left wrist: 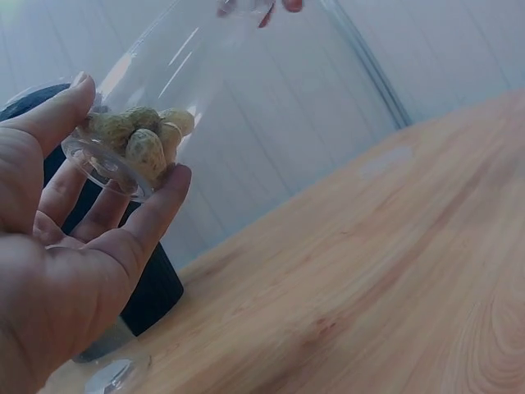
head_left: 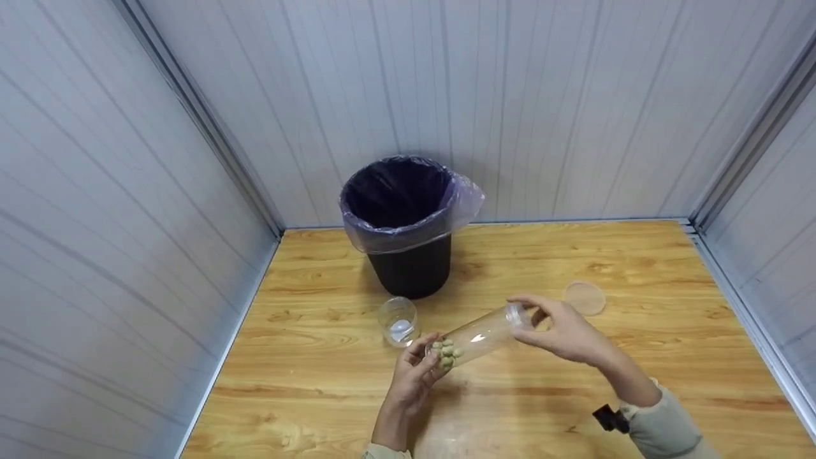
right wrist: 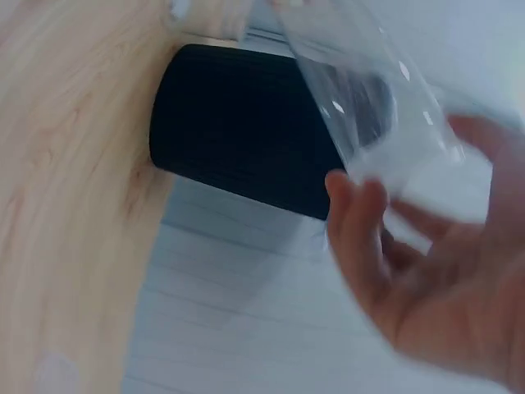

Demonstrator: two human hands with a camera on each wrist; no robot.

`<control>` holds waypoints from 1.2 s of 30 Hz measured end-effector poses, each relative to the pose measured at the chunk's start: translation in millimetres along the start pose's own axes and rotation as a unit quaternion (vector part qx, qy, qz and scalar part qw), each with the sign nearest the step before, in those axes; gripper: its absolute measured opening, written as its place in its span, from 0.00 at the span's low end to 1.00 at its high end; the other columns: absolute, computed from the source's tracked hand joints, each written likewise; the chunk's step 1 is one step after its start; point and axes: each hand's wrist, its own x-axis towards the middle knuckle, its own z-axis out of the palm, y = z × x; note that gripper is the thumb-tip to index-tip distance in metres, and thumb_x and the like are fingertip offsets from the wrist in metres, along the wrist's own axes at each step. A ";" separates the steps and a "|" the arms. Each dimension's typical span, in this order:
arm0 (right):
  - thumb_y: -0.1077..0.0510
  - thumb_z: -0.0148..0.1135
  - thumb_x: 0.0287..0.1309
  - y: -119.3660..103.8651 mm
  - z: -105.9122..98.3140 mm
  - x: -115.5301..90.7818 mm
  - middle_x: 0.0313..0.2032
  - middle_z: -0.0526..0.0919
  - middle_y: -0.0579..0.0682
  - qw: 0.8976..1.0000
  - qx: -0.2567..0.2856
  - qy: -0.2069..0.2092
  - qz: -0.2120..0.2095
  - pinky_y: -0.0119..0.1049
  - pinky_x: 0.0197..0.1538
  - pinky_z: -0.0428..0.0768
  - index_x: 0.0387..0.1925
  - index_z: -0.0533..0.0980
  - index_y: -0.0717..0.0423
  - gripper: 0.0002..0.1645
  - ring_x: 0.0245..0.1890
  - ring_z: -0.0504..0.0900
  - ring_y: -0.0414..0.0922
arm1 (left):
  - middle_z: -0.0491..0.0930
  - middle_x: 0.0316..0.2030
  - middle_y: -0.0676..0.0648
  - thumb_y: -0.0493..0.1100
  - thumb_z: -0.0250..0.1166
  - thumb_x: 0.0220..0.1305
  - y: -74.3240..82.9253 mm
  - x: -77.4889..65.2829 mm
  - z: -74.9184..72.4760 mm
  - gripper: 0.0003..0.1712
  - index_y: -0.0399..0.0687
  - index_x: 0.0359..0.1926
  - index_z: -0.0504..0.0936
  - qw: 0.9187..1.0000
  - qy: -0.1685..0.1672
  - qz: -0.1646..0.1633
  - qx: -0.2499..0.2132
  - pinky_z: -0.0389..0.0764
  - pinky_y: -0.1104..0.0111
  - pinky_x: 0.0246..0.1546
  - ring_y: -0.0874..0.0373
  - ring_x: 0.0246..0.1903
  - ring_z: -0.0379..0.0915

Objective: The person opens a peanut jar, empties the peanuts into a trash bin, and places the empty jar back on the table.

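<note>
A tall clear plastic jar [head_left: 481, 336] is held tilted above the table, its threaded mouth up to the right. Several peanuts in their shells [left wrist: 146, 144] lie gathered at its bottom end. My left hand [head_left: 411, 379] grips that lower end, thumb on one side and fingers on the other. At the mouth end, my right hand [head_left: 564, 335] holds the rim between thumb and fingers. In the right wrist view, the fingertips [right wrist: 373, 197] are right at the jar's rim.
A black bin [head_left: 411, 271] lined with a purple bag [head_left: 408, 239] stands near the back wall. In front of it is a small clear container [head_left: 398, 319]. A round translucent lid [head_left: 584, 298] lies on the wooden table [head_left: 306, 382] beyond my right hand. Panelled walls enclose three sides.
</note>
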 end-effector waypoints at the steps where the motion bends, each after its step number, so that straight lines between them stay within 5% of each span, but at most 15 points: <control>1: 0.52 0.69 0.57 4.1 -1.6 0.8 0.48 0.79 0.53 0.999 0.023 -0.012 -0.020 0.37 0.32 0.81 0.61 0.73 0.54 0.31 0.41 0.76 0.48 | 0.73 0.52 0.40 0.30 0.62 0.63 -0.2 -0.3 -0.3 0.20 0.35 0.57 0.74 1.000 0.005 -0.002 0.004 0.81 0.62 0.46 0.52 0.45 0.77; 6: 0.61 0.73 0.52 20.2 -0.9 3.6 0.58 0.74 0.55 0.994 0.059 -0.032 -0.081 0.42 0.41 0.82 0.67 0.68 0.52 0.41 0.50 0.74 0.54 | 0.72 0.53 0.41 0.30 0.64 0.62 -1.9 -2.3 -2.5 0.22 0.32 0.57 0.73 0.999 0.025 -0.015 0.020 0.81 0.63 0.47 0.52 0.47 0.76; 9: 0.55 0.75 0.51 20.7 0.2 3.8 0.65 0.65 0.58 0.997 0.062 -0.015 -0.040 0.45 0.41 0.81 0.72 0.59 0.49 0.50 0.52 0.74 0.57 | 0.72 0.53 0.41 0.30 0.64 0.62 -2.3 -1.7 -3.2 0.21 0.34 0.56 0.74 0.999 0.032 -0.020 0.015 0.81 0.65 0.46 0.52 0.47 0.75; 12: 0.44 0.67 0.58 17.7 2.0 5.2 0.67 0.64 0.60 0.999 0.028 0.027 0.020 0.47 0.42 0.81 0.73 0.58 0.50 0.46 0.51 0.76 0.57 | 0.73 0.53 0.41 0.29 0.64 0.61 -3.6 -2.1 -3.8 0.20 0.35 0.55 0.75 0.999 0.032 -0.022 0.004 0.81 0.66 0.45 0.53 0.46 0.76; 14: 0.38 0.55 0.65 15.1 3.6 6.2 0.59 0.73 0.59 0.997 -0.017 0.054 0.055 0.48 0.41 0.81 0.69 0.64 0.54 0.38 0.46 0.79 0.56 | 0.73 0.52 0.42 0.28 0.64 0.61 -4.9 -3.3 -4.0 0.20 0.37 0.55 0.76 0.999 0.032 -0.023 -0.002 0.82 0.66 0.44 0.53 0.45 0.76; 17: 0.30 0.38 0.68 11.1 4.8 7.3 0.37 0.85 0.54 0.991 -0.074 0.053 0.103 0.46 0.33 0.80 0.62 0.72 0.60 0.43 0.33 0.82 0.50 | 0.73 0.52 0.42 0.28 0.64 0.60 -6.9 -4.8 -4.4 0.20 0.38 0.54 0.77 0.999 0.033 -0.024 -0.005 0.82 0.66 0.44 0.53 0.45 0.77; 21: 0.26 0.38 0.66 7.1 3.7 6.5 0.20 0.81 0.46 0.988 -0.072 0.001 0.140 0.40 0.21 0.75 0.58 0.76 0.58 0.45 0.19 0.78 0.45 | 0.74 0.52 0.43 0.27 0.63 0.60 -9.6 -5.8 -4.5 0.20 0.39 0.54 0.77 0.999 0.034 -0.026 -0.003 0.82 0.66 0.44 0.53 0.45 0.77; 26: 0.42 0.59 0.64 13.0 -2.8 4.4 0.40 0.80 0.55 0.994 0.023 -0.077 0.068 0.41 0.29 0.82 0.61 0.72 0.56 0.30 0.32 0.80 0.50 | 0.74 0.52 0.42 0.29 0.63 0.62 -9.9 -8.4 -8.0 0.21 0.33 0.57 0.74 0.999 0.042 -0.027 0.009 0.81 0.68 0.44 0.54 0.46 0.76; 31: 0.57 0.68 0.58 21.8 -4.8 3.6 0.52 0.75 0.61 0.990 0.099 -0.100 -0.031 0.41 0.40 0.83 0.63 0.71 0.56 0.31 0.44 0.78 0.54 | 0.72 0.52 0.42 0.31 0.63 0.63 -9.1 -11.3 -11.3 0.21 0.33 0.57 0.73 0.999 0.029 -0.019 0.004 0.80 0.67 0.47 0.55 0.47 0.75; 36: 0.53 0.68 0.59 21.3 -0.8 3.2 0.64 0.67 0.61 0.993 0.093 -0.069 -0.009 0.44 0.44 0.83 0.72 0.61 0.49 0.42 0.51 0.78 0.56 | 0.71 0.53 0.41 0.30 0.63 0.63 -8.4 -10.4 -12.2 0.24 0.30 0.59 0.70 1.000 0.024 -0.014 0.010 0.80 0.70 0.46 0.56 0.47 0.74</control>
